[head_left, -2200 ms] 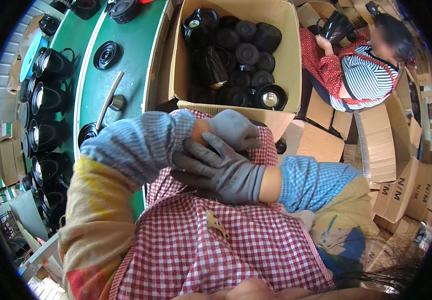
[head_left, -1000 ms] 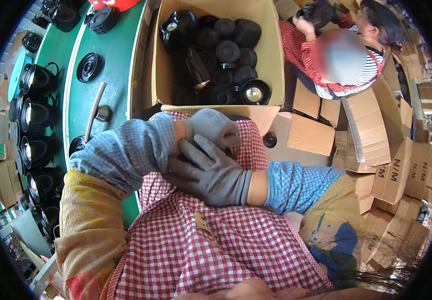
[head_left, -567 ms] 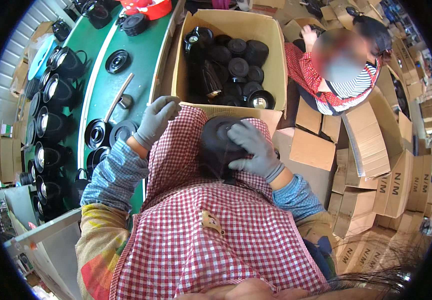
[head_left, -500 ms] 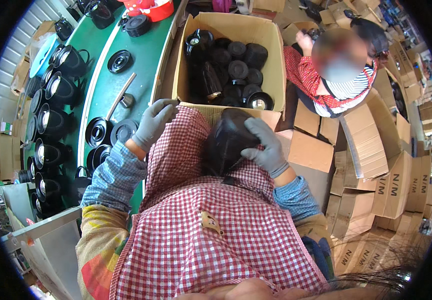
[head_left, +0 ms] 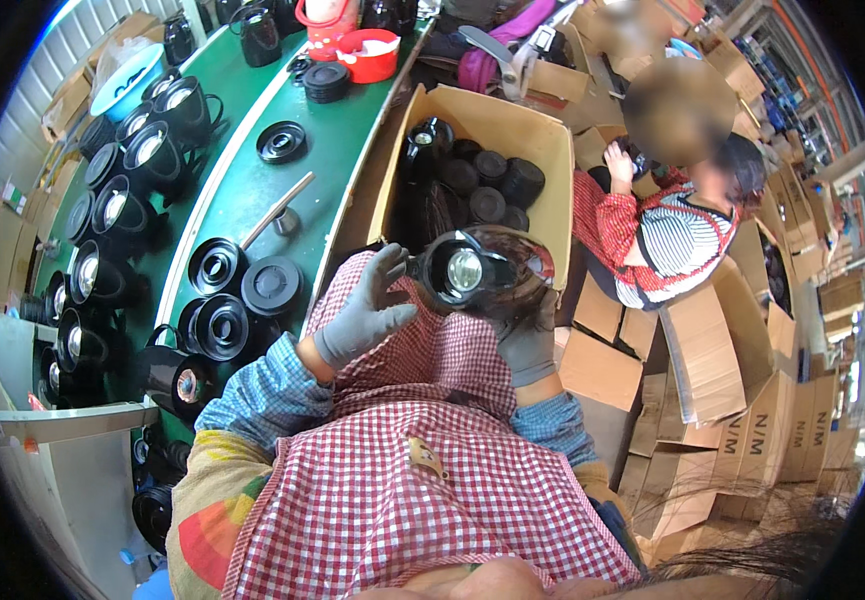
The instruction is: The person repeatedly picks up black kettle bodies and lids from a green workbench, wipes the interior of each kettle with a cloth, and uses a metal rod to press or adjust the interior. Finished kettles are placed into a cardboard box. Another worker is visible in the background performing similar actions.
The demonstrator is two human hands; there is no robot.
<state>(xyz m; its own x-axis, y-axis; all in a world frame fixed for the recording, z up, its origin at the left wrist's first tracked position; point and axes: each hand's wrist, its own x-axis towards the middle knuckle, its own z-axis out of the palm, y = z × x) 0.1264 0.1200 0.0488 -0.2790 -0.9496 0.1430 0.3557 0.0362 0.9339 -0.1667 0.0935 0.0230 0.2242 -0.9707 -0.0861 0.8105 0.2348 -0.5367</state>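
My right hand, in a grey glove, grips a dark transparent kettle body from below, its open mouth with a shiny metal bottom turned toward me. My left hand, also gloved in grey, has its fingers spread and touches the kettle's left rim. Both hands are over my red checked apron, just in front of an open cardboard box filled with several black lids and kettle parts.
A green conveyor table runs along my left, carrying several black kettles, black lids and a metal rod. Red tubs stand at its far end. A seated person works at right among stacked flat cardboard boxes.
My hands were clasped together at my chest; they parted, the right one picked up the kettle body and turned its mouth up, and the left hand came over to its rim.
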